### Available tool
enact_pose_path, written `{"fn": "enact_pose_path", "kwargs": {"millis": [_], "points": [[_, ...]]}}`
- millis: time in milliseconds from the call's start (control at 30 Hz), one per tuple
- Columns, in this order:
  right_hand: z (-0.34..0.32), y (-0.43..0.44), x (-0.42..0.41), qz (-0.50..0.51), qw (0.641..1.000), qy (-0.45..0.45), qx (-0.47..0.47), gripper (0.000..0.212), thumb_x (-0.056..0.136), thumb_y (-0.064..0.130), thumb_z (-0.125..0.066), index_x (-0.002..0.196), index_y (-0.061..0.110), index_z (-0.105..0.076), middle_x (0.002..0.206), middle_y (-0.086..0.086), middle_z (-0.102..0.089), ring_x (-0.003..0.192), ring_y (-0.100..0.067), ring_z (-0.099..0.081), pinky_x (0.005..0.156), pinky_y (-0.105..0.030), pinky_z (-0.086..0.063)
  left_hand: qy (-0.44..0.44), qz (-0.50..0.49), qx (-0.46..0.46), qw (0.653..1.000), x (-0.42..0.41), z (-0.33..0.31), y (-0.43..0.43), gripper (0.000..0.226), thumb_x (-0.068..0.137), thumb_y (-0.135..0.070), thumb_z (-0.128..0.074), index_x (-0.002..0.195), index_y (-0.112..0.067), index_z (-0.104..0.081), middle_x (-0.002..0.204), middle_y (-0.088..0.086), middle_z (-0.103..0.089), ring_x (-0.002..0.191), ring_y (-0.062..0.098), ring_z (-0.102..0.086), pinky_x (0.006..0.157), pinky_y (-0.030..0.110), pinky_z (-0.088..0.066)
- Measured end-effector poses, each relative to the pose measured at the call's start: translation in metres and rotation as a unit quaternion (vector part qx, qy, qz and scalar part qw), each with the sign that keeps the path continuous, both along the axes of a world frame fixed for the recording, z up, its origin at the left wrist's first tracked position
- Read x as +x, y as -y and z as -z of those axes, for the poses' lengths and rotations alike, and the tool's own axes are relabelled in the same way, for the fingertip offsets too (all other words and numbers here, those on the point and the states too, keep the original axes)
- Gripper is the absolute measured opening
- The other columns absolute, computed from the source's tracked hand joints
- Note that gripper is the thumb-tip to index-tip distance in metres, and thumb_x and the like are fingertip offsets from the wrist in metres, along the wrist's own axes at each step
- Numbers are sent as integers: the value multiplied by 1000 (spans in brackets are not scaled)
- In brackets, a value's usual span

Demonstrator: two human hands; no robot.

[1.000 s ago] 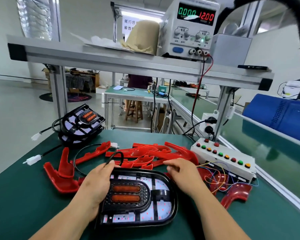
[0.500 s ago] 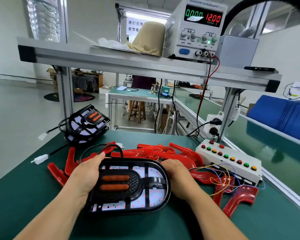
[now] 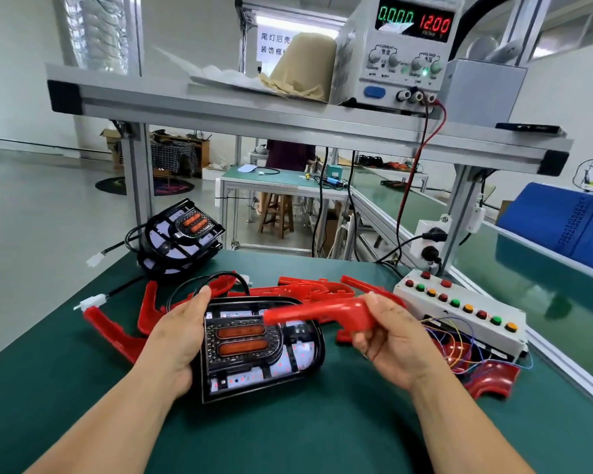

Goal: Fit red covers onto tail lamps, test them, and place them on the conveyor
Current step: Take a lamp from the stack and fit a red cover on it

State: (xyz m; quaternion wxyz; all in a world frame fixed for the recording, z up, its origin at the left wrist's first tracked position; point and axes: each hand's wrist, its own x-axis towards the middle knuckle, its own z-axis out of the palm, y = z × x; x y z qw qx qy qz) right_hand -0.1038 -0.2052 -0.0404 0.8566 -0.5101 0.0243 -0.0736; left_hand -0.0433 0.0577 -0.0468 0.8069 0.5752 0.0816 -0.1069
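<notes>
Pinching the broad end of a red cover (image 3: 308,313) between thumb and curled fingers, the right hand (image 3: 394,343) makes the working grip. From it the cover's long axis runs leftward, nearly level, and its free tip hangs over the upper middle of the tail lamp (image 3: 267,354), just above the twin orange lenses. The cover is blurred, so I cannot tell whether it touches the lamp. The lamp lies left of and slightly below that grip. The left hand (image 3: 178,340) clasps the lamp's left edge, thumb over the top rim, and tilts its face up. The lamp's long axis also runs left to right, so the next move probably calls for lowering the cover and matching its curve to the rim. Both sit over the green tabletop (image 3: 288,436). More red covers (image 3: 308,289) lie heaped just behind, and a button box (image 3: 459,311) trailing loose coloured wires stands near on the right. The conveyor (image 3: 534,285) runs beyond that box, well apart from both hands. A bench power supply (image 3: 401,46) on the shelf above shows 12.00.
</notes>
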Motion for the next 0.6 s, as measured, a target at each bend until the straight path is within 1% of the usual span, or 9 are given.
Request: {"fn": "enact_pose_path", "kwargs": {"millis": [67, 133, 300, 400, 467, 533, 600], "points": [[3, -8, -2, -49, 995, -24, -80, 13, 77, 24, -67, 77, 12, -72, 64, -11, -65, 42, -14, -58, 41, -22, -51, -3, 5, -2, 1000, 1, 1, 0, 45, 97, -49, -52, 111, -10, -70, 97, 21, -75, 85, 41, -73, 74, 57, -58], [4, -13, -2, -68, 991, -33, -113, 13, 78, 25, -66, 73, 15, -73, 62, -10, -65, 42, -15, -58, 43, -22, -51, -1, 6, -6, 1000, 1, 1, 0, 46, 96, -50, -52, 112, -10, -70, 98, 22, -74, 85, 41, -73, 74, 58, -58], [5, -16, -2, -63, 990, -53, -111, 15, 78, 27, -65, 75, 16, -76, 64, -11, -66, 44, -15, -59, 45, -21, -51, 7, 15, -29, 999, -2, 1, 2, 49, 96, -52, -52, 114, -10, -69, 99, 23, -74, 85, 42, -72, 71, 57, -58], [2, -18, -2, -40, 997, -46, -56, 18, 77, 24, -63, 74, 13, -77, 58, -10, -64, 39, -14, -57, 41, -20, -50, 22, 32, -49, 998, -6, 0, 6, 52, 96, -53, -49, 113, -8, -69, 99, 25, -73, 79, 42, -73, 64, 54, -58], [-1, -22, 0, -11, 999, -39, -21, 16, 78, 24, -64, 73, 13, -74, 59, -10, -64, 39, -14, -57, 41, -21, -51, 42, 39, -57, 997, -9, 0, 10, 51, 98, -52, -46, 114, -8, -69, 100, 26, -72, 80, 44, -72, 63, 53, -58], [-1, -29, 3, 20, 999, -37, -25, 16, 87, 22, -61, 77, 12, -68, 60, -9, -66, 40, -14, -59, 42, -21, -51, 57, 50, -63, 995, -11, 0, 14, 50, 99, -51, -43, 115, -10, -67, 102, 29, -71, 85, 47, -71, 64, 54, -58], [0, -38, 5, 41, 998, -35, -46, 16, 94, 20, -56, 83, 12, -62, 60, -8, -66, 42, -14, -60, 42, -20, -49, 65, 58, -64, 994, -12, 0, 17, 50, 100, -52, -40, 113, -11, -67, 101, 30, -71, 85, 47, -71, 63, 53, -58]]}}
